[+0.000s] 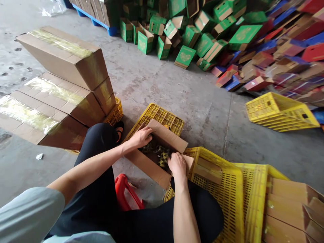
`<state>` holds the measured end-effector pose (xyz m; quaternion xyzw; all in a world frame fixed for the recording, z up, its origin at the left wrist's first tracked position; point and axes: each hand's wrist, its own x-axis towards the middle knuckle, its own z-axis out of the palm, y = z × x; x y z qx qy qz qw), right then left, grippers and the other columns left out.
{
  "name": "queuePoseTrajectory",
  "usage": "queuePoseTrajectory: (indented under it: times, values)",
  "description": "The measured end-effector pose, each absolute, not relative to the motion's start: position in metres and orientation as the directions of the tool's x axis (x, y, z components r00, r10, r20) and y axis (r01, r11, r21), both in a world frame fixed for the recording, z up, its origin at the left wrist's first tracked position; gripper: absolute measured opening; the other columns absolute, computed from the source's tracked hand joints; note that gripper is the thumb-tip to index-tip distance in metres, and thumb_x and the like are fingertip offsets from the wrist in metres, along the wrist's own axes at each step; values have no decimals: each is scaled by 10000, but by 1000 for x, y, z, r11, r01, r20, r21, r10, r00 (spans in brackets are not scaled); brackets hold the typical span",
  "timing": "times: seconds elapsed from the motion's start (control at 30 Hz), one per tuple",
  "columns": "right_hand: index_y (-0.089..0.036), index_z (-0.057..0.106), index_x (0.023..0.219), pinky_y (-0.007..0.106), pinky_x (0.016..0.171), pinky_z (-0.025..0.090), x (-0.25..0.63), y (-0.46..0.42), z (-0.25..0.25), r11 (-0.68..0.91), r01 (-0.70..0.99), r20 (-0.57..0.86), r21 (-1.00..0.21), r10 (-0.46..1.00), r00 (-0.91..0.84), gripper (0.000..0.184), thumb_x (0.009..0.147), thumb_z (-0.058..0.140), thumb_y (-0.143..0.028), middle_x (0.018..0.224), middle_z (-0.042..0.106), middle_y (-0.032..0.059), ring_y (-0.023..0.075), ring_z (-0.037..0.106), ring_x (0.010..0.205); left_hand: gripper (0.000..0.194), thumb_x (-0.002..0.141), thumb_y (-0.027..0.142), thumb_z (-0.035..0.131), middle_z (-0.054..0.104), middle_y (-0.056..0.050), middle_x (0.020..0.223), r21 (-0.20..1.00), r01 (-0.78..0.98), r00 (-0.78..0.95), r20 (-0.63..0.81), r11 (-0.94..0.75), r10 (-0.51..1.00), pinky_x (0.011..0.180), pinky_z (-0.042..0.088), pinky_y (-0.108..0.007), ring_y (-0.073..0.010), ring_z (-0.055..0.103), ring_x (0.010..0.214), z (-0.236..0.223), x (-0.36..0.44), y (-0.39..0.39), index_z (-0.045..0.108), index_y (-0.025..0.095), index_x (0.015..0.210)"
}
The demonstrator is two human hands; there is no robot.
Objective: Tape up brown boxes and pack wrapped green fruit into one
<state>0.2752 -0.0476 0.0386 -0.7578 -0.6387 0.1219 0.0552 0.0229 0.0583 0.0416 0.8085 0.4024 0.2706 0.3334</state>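
An open cardboard box (pixel 164 136) rests on an upturned yellow crate (pixel 162 116) in front of my knees. Dark and yellow items (pixel 159 152) lie inside it; I cannot make out what they are. My left hand (pixel 141 136) reaches over the box's left edge, fingers curled down among the items. My right hand (pixel 177 164) is at the near right edge, fingers bent into the box, their tips hidden. I sit on a red stool (pixel 126 192).
Sealed brown cartons (pixel 63 84) are stacked at the left on a yellow crate. Yellow crates (pixel 227 189) with flat cardboard stand at my right; another yellow crate (pixel 280 111) lies farther right. A heap of green, red and blue boxes (pixel 227 37) fills the back.
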Motion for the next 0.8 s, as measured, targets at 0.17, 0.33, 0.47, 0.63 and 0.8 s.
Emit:
queuePoseTrajectory:
  times: [0.17,0.33,0.47,0.63,0.8]
  values:
    - [-149,714,1205,429,1040,486,258,-40,42,-100,924,-47,-369,995,90,332,943,510,-137,1163,746,180,311,676,1135,618,843,45,582,614,-173,1378,534,663,595,49,-525,802,1097,511,-452,-306,607,1270,32,18,47,540,141,1452]
    - [-264,748,1214,386,1003,552,217,-23,36,-200,660,-271,-725,963,-6,308,939,611,-241,1188,790,79,274,738,1107,574,868,37,538,647,-128,1344,515,659,614,51,-548,787,1068,526,-409,-266,641,1196,30,16,49,579,184,1421]
    - [-265,809,1033,371,919,592,203,-16,30,-269,578,-300,-771,953,43,245,886,626,-197,1029,826,60,266,776,998,618,818,21,529,666,-136,1322,584,603,612,98,-543,785,1086,518,-436,-272,639,1202,25,17,52,590,160,1417]
    - [-242,816,1013,386,891,611,231,-23,51,-309,385,-258,-869,949,181,228,872,645,-295,1012,825,63,255,780,933,719,755,17,514,635,-141,1412,740,417,593,218,-528,775,1216,405,-500,-298,541,1377,34,19,57,573,165,1457]
    - [-231,802,920,383,866,628,251,-33,79,-287,-146,-320,-947,880,351,242,738,805,-390,957,814,50,234,766,912,658,931,189,578,475,-130,1606,937,131,604,182,-323,775,1227,388,-490,-308,452,1480,58,27,48,443,201,1575]
